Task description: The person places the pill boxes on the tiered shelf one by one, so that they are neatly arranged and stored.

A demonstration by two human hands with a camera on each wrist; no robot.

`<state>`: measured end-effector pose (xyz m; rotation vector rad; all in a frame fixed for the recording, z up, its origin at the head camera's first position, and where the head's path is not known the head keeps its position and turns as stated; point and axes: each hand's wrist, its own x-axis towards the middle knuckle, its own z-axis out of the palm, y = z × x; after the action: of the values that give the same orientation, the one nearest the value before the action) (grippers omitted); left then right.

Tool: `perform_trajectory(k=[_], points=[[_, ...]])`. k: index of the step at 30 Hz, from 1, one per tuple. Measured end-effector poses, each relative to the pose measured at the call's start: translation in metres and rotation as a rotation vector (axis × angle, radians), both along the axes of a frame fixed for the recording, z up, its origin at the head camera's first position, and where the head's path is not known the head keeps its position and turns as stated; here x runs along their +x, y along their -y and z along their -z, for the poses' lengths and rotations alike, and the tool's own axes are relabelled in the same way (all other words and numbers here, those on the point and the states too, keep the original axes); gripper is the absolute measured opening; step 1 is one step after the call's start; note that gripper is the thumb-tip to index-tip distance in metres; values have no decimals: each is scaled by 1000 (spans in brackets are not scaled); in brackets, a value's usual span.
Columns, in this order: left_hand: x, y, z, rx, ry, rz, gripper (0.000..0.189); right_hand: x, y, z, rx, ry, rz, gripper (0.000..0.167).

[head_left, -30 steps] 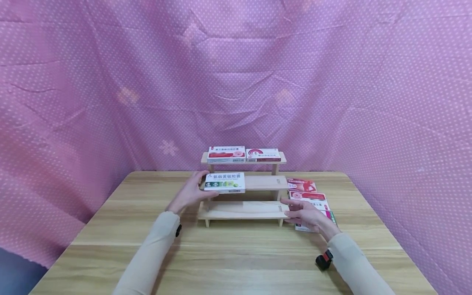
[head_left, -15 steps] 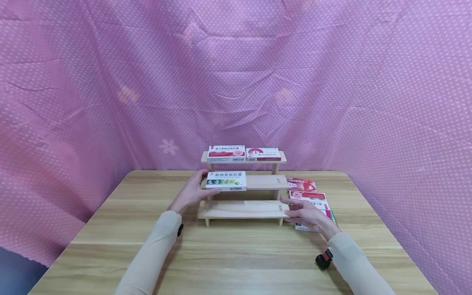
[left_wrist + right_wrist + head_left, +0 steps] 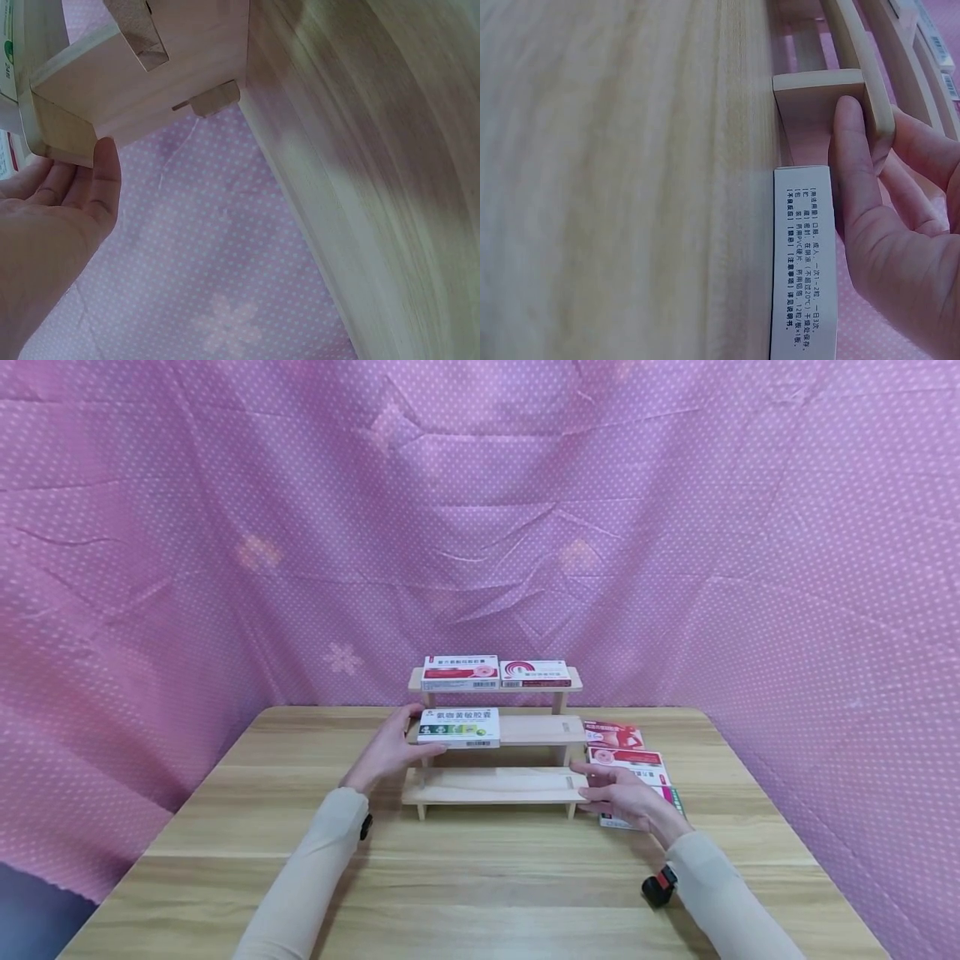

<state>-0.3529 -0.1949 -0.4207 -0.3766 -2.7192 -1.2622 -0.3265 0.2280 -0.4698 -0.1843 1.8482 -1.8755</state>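
Observation:
A three-tier wooden shelf (image 3: pixel 495 785) stands at the middle of the table. A white-and-green box (image 3: pixel 459 727) lies on the left of its middle tier. My left hand (image 3: pixel 390 747) holds that box's left end, thumb along the front and fingers behind. In the left wrist view the left hand's (image 3: pixel 52 225) thumb touches the shelf (image 3: pixel 150 67) at a corner. My right hand (image 3: pixel 622 793) grips the right end of the bottom tier. In the right wrist view its (image 3: pixel 885 225) thumb presses on the shelf's side piece (image 3: pixel 817 94) and the fingers lie behind it.
Two red-and-white boxes (image 3: pixel 461 672) (image 3: pixel 535 673) sit on the top tier. More boxes (image 3: pixel 626 760) lie flat on the table (image 3: pixel 480 877) right of the shelf, one (image 3: pixel 802 262) under my right hand. Pink dotted cloth (image 3: pixel 480 527) surrounds the table.
The white-and-green box has shifted slightly up and back on the middle tier with my left hand. The right hand has stayed on the shelf's end.

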Motion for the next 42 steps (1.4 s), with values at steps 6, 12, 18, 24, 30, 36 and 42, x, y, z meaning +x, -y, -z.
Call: perform_trajectory(k=[6,12,18,24,30,36,42], points=[[1,-2,0,-14,-16,-3,94,0,0,1,10,10,20,57],[1,-2,0,-25,-34,8,95,0,0,0,11,2,16,55],[0,-2,-1,-30,-29,13,98,0,-2,0,-6,-5,-8,57],[0,-4,-1,-13,-9,15,101,1,-3,1,-25,-13,-23,56],[1,-5,-2,-7,-11,16,100,2,-2,1,-25,-11,-24,55],[0,-4,-1,-1,-16,16,99,1,-1,1,-12,2,-4,57],[1,-3,-1,-6,-14,3,101,1,-1,1,-19,-5,-8,56]])
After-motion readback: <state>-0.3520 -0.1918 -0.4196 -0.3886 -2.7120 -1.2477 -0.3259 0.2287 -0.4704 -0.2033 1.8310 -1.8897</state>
